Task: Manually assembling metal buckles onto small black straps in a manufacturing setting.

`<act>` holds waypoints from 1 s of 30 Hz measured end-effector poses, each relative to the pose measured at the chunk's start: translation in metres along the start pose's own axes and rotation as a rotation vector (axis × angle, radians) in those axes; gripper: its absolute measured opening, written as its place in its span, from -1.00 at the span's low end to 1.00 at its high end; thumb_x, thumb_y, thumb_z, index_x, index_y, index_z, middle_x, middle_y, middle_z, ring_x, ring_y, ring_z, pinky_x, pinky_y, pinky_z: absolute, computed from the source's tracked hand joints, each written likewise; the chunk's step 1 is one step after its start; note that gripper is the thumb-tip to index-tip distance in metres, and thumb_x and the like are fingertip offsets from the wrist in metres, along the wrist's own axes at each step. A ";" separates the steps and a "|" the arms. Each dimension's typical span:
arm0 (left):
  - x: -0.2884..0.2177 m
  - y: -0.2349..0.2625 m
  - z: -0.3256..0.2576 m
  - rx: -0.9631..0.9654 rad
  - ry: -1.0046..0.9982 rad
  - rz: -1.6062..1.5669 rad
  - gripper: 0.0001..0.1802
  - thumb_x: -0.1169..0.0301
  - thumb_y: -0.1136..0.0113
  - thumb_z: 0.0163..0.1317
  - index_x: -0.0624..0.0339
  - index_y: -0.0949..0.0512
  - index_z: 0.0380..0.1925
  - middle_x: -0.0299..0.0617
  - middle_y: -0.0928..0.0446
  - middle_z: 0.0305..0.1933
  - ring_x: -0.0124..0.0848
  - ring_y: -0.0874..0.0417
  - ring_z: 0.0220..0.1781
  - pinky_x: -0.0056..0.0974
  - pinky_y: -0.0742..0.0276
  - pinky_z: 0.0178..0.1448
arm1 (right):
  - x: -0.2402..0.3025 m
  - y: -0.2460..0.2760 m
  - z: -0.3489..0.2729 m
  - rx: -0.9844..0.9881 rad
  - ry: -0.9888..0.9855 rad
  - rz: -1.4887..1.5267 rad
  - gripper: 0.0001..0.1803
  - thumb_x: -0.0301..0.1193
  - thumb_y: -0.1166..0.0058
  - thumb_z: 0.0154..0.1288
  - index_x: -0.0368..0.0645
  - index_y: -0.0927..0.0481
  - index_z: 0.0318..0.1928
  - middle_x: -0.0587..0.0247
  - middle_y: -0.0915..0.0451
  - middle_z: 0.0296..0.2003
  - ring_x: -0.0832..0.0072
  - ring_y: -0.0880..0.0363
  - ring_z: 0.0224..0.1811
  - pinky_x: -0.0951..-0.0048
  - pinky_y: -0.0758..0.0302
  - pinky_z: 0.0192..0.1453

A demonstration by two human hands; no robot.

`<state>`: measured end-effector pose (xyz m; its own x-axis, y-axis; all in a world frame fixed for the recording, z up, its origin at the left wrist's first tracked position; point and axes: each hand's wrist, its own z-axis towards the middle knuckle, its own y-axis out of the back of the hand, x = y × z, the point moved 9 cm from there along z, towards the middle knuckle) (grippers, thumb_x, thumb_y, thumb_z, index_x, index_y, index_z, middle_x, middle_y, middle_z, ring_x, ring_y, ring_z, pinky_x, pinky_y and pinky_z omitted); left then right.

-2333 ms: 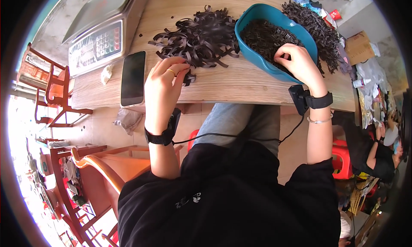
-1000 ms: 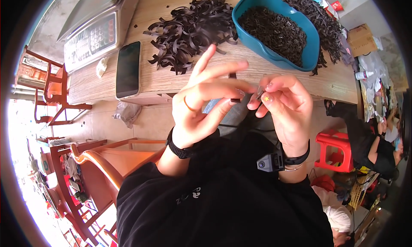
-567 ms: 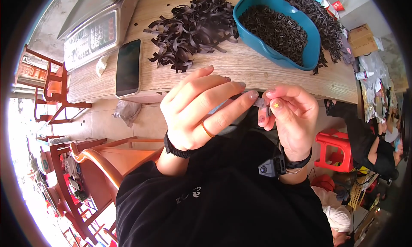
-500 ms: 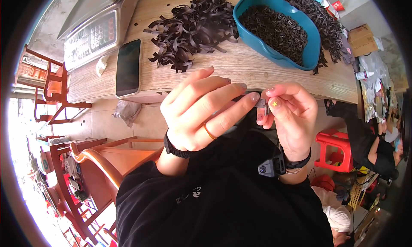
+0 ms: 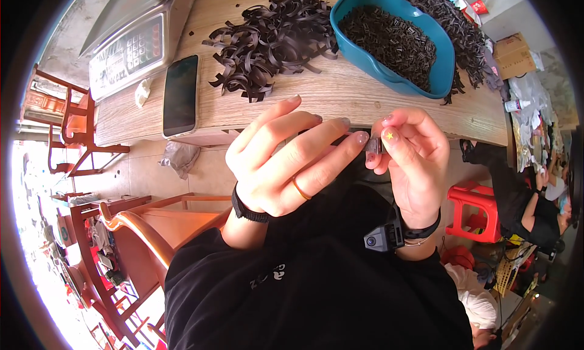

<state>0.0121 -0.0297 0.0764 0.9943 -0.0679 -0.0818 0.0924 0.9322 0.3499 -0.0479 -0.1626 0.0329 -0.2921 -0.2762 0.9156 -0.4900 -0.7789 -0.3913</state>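
My hands meet in front of the table edge, over my lap. Between the fingertips sits a small dark, shiny piece (image 5: pixel 374 145); its exact kind is too small to tell. My right hand (image 5: pixel 417 161) pinches it between thumb and fingers. My left hand (image 5: pixel 283 158), back upward, has its index fingertip against the piece's left side; its thumb is hidden, the other fingers are loosely bent. Beyond them on the table lie a heap of dark brown ribbon strips (image 5: pixel 277 37) and a teal plastic basin (image 5: pixel 389 85) holding many small dark pieces (image 5: pixel 389 46).
A phone (image 5: pixel 181 97), a crumpled white tissue (image 5: pixel 143 93) and a weighing scale (image 5: pixel 131 52) occupy the table's left. Another dark strip heap (image 5: pixel 456 31) lies right of the basin. A wooden chair (image 5: pixel 140 222) and a red stool (image 5: pixel 474 213) flank me; a person (image 5: pixel 529 210) is at right.
The dark piece has turned in my fingertips and shows a broader face. My right index finger has shifted slightly left and up; my left hand has barely moved.
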 end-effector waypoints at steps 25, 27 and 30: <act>0.012 -0.005 -0.010 -0.047 0.093 -0.059 -0.63 0.57 -0.39 -0.29 0.08 -0.65 -0.34 -0.26 -0.58 -0.32 -0.39 -0.57 -0.33 -0.18 -0.60 -0.07 | -0.003 -0.005 0.000 0.077 0.098 0.087 -0.77 -0.59 -0.08 0.23 -0.41 -0.46 -0.10 0.13 -0.57 -0.36 0.40 -0.63 -0.40 0.51 -0.59 -0.33; 0.012 -0.003 -0.012 -0.087 0.043 -0.087 -0.59 0.47 -0.22 -0.30 0.06 -0.67 -0.29 -0.33 -0.58 -0.28 -0.43 -0.54 -0.28 -0.29 -0.57 -0.08 | -0.002 -0.010 -0.003 0.102 0.117 -0.048 -0.72 -0.65 -0.11 0.18 -0.44 -0.46 -0.08 0.11 -0.57 -0.38 0.39 -0.64 -0.37 0.48 -0.62 -0.29; 0.011 -0.002 -0.011 -0.082 0.049 -0.127 -0.58 0.45 -0.22 -0.30 0.04 -0.67 -0.27 -0.35 -0.58 -0.28 -0.43 -0.53 -0.27 -0.26 -0.57 -0.08 | -0.003 -0.012 -0.005 0.123 0.115 -0.040 -0.71 -0.68 -0.11 0.16 -0.45 -0.46 -0.07 0.05 -0.59 -0.37 0.41 -0.64 -0.35 0.48 -0.62 -0.28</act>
<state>0.0220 -0.0284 0.0646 0.9711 -0.1713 -0.1662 0.2103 0.9434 0.2564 -0.0457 -0.1498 0.0346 -0.3698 -0.1828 0.9109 -0.4014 -0.8528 -0.3341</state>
